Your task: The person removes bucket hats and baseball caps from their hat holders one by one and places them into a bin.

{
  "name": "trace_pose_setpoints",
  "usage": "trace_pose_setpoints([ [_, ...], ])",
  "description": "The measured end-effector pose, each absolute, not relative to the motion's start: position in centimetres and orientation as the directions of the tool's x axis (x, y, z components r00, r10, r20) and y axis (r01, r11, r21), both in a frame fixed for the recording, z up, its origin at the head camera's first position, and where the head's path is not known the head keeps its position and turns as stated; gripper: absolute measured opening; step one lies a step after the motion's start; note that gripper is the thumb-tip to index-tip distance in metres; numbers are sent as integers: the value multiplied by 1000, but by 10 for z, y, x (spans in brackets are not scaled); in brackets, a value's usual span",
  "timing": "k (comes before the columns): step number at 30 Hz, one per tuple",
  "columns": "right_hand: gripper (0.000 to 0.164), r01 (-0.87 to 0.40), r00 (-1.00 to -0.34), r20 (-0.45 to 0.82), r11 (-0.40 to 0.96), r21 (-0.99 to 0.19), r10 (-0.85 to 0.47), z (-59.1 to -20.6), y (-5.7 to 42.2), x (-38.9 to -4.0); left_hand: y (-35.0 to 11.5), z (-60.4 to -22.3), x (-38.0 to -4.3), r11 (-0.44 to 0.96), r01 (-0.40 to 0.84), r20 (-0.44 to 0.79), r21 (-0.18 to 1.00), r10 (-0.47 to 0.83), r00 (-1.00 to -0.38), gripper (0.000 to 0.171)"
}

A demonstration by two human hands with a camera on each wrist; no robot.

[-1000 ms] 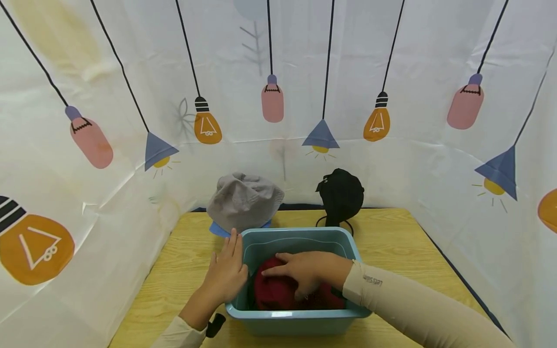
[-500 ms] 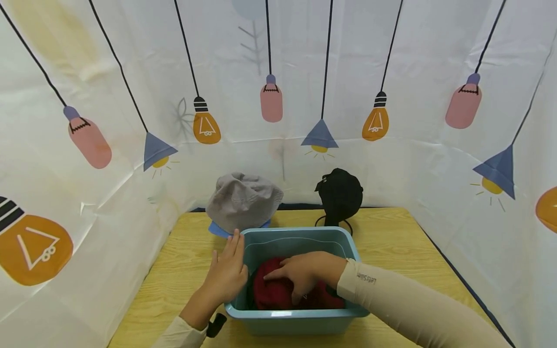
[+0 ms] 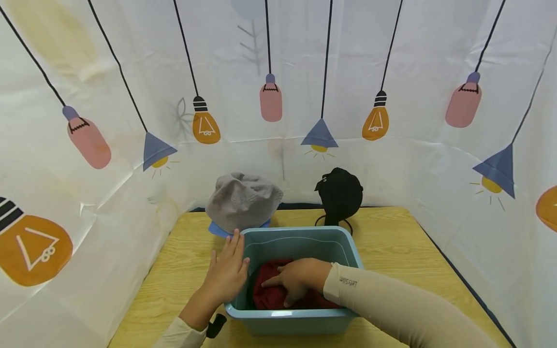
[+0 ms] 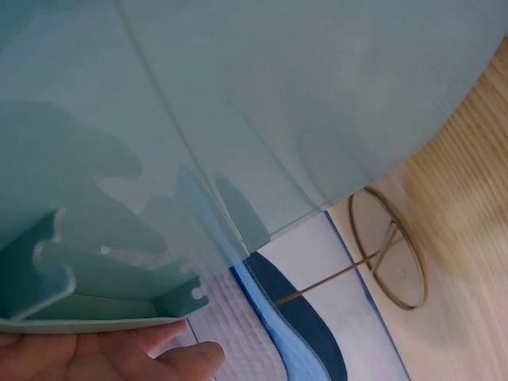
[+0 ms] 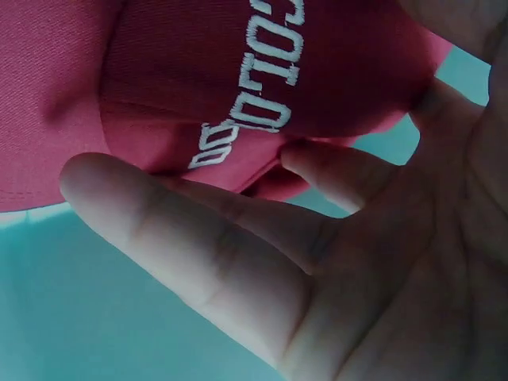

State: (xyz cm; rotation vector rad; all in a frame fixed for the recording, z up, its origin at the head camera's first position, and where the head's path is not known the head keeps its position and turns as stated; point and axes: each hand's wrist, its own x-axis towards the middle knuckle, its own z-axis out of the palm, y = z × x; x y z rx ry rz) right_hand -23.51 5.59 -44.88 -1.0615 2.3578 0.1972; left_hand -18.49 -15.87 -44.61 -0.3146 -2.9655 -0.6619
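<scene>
- White cloth [image 3: 270, 164] hangs all around, with pictures of three pink lamps [image 3: 271, 104], three blue lamps [image 3: 319, 133] and four orange bulbs [image 3: 375, 123] on it.
- One yellow wooden worktop [image 3: 400, 246] carries the things.
- One blue-green tub [image 3: 300, 314] sits close to the person, maybe so that both hands can get to it.
- One red cap [image 3: 270, 296] with white sewn letters lies down inside the tub. I cannot tell if more hats hide below it.
- There are two hands. The right hand [image 3: 300, 276] is down in the tub, fingers spread and touching the red cap, and they do not look curled round it. I guess they press on it to make it sit nicely.
- The left hand [image 3: 225, 276] has straight fingers and rests at the tub's left side, perhaps to stop it sliding.
- One grey hat [image 3: 241, 200] and one black cap [image 3: 341, 193] are behind the tub, maybe kept back to leave room in front.
- One blue piece [image 3: 219, 230] pokes out under the grey hat. It could be another hat's peak.
- One thin hoop [image 4: 421, 274] with a rod shows in the left wrist view, maybe a stand's foot.
</scene>
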Motion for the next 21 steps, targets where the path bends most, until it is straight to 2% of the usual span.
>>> trace_pose_setpoints([
  [13,78,-750,-569,-499,661,-11,-654,-457,51,-235,-159,-447,-189,899,185,82,396,167,-983,72],
  [21,79,-754,-554,-482,654,-54,-679,-451,57,-240,-160,-446,-187,903,184,74,388,168,-983,72],
])
